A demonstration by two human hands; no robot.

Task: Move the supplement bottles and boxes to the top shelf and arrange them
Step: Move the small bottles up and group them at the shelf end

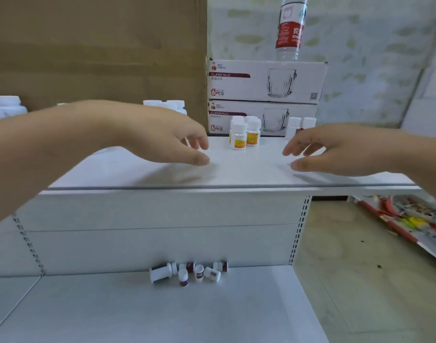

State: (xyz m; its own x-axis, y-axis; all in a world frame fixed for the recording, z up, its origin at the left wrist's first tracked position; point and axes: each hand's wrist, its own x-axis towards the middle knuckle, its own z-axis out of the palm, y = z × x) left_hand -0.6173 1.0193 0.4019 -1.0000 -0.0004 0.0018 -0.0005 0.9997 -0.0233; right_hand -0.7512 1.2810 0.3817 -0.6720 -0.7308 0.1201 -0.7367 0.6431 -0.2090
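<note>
The left hand (pixel 167 134) and right hand (pixel 335 149) are hovering empty and slack over the top shelf (pixel 236 174); the tumbled bottles (pixel 189 272) below are likely needing upright, rowed placing.

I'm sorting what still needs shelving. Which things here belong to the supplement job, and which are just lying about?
Job:
yellow-label bottles, standing on the top shelf
small bottles, some tipped over, on the lower shelf

Lying about:
glass mug boxes
water bottle on them
cardboard sheet
</note>
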